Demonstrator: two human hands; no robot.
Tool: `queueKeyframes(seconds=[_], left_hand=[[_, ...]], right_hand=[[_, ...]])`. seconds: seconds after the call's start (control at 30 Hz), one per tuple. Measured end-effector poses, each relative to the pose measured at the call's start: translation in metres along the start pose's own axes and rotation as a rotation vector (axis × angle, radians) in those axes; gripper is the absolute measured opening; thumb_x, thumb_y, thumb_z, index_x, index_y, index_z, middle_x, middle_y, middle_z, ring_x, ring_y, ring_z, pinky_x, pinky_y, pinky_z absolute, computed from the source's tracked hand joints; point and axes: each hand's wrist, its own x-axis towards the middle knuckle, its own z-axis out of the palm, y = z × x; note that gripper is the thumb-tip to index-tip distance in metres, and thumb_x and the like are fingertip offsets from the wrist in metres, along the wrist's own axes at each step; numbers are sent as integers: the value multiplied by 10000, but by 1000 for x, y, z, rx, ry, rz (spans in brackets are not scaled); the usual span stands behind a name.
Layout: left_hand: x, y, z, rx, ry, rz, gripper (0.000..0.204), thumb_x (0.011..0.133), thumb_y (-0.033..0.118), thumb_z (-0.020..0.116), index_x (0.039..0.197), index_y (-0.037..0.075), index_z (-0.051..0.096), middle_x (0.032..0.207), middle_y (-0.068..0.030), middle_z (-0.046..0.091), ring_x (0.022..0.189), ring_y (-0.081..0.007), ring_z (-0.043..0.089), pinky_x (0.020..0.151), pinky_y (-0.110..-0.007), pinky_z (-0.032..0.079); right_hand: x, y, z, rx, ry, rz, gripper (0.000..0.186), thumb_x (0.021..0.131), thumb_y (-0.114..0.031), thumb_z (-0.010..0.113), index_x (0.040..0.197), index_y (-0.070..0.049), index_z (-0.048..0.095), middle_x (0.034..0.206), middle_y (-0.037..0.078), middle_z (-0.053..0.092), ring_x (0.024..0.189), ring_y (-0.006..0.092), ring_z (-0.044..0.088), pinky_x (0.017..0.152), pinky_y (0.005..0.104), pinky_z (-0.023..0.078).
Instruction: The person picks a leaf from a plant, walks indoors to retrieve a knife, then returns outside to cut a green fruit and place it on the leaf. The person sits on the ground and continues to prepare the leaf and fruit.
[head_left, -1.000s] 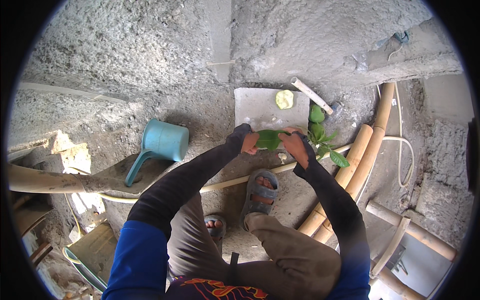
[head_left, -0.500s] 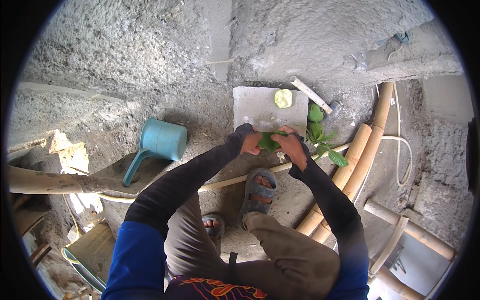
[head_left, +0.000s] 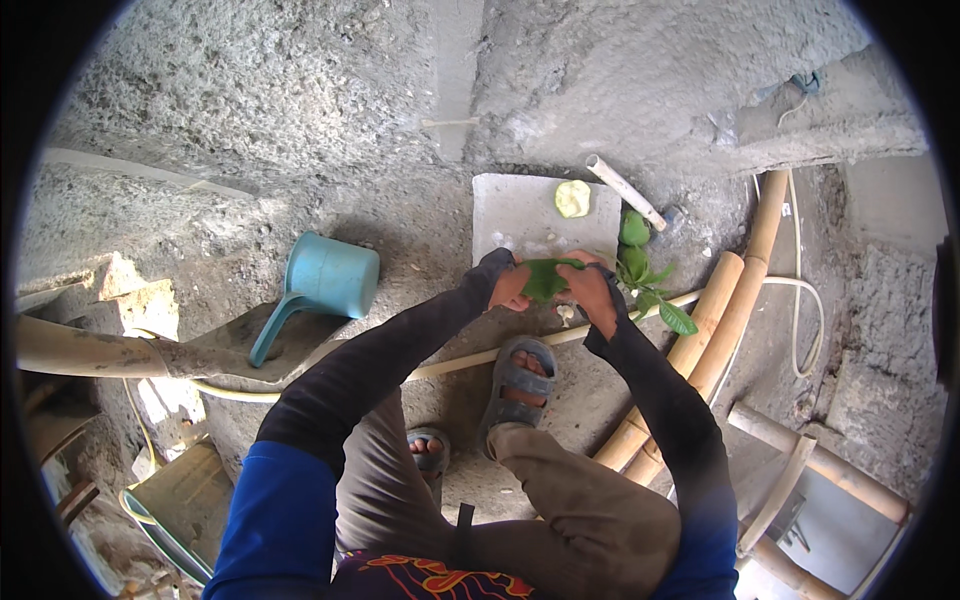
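Observation:
A dark green leaf [head_left: 545, 280] is held between my two hands, just below a pale grey slab [head_left: 515, 205]. My left hand [head_left: 508, 282] grips the leaf's left end with curled fingers, and my right hand [head_left: 585, 290] pinches its other end. On the slab sits a pale yellow-green lump [head_left: 572, 198], perhaps a peeled or cut fruit. Right of the slab lie a green fruit [head_left: 633, 228] and a leafy sprig [head_left: 650, 300], close to my right hand. A short whitish pipe [head_left: 625, 190] lies at the slab's upper right.
A light blue dipper [head_left: 333, 275] lies to my left. Bamboo poles [head_left: 755, 240] run along the right, with a cream hose [head_left: 805, 340] beside them. My sandalled foot [head_left: 518, 390] is below my hands. A rough grey wall [head_left: 300, 90] rises beyond, and a bamboo frame [head_left: 820, 460] sits lower right.
My hands have shifted slightly while keeping the leaf between them, and the leaf looks more bunched or folded than a second ago. The surroundings are unchanged.

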Motion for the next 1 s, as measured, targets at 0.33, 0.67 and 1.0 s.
queueKeyframes(seconds=[0.33, 0.67, 1.0], left_hand=[[9, 10, -5, 44, 124, -38, 337, 872, 151, 553, 1029, -130, 455, 814, -246, 593, 581, -289, 650, 517, -395, 599], [7, 17, -2, 1, 160, -9, 285, 871, 159, 558, 927, -117, 510, 729, -180, 588, 520, -213, 597, 490, -341, 572], [0, 9, -1, 117, 179, -33, 297, 859, 178, 596, 889, -111, 533, 722, -158, 582, 530, -199, 589, 471, -332, 551]], right_hand=[[18, 3, -1, -87, 47, 32, 201, 843, -105, 570, 939, 71, 568, 805, 145, 599, 694, 213, 652, 566, 302, 568], [18, 5, -1, -7, 23, -42, 162, 838, -77, 550, 922, 61, 562, 812, 139, 600, 703, 201, 652, 564, 297, 555], [8, 6, 0, 68, -10, -73, 143, 851, -82, 521, 918, 41, 552, 851, 113, 575, 715, 188, 645, 615, 285, 542]])
